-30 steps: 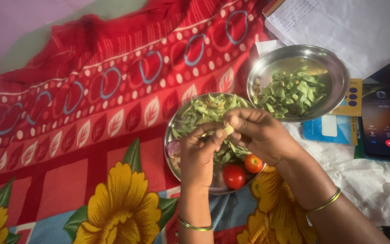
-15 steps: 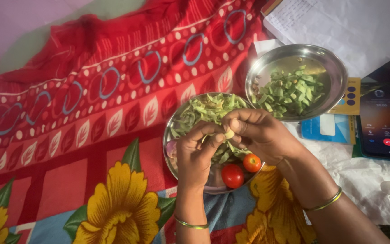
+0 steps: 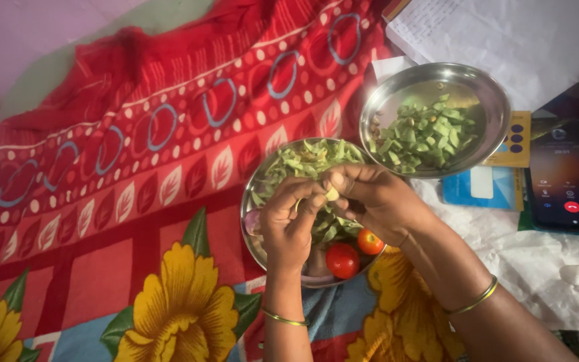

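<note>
My left hand (image 3: 288,226) and my right hand (image 3: 372,198) meet over a steel plate (image 3: 254,185), both pinching one small pale garlic clove (image 3: 332,194) between fingertips. The plate holds whole green bean pods (image 3: 301,163), two red tomatoes (image 3: 342,259) and a pinkish onion piece (image 3: 255,220) partly hidden by my left hand. A second steel plate (image 3: 484,91) at the upper right carries cut green bean pieces (image 3: 423,137). Thin green bangles sit on both wrists.
A red patterned cloth (image 3: 135,167) with yellow flowers covers the surface. At the right lie a lit phone (image 3: 567,181), a blue card (image 3: 477,188), a yellow card (image 3: 514,144), white papers (image 3: 504,33) and crumpled white plastic (image 3: 537,255).
Both hands keep working the clove with small finger shifts. The whole view has slid slightly left and up; nothing else has moved.
</note>
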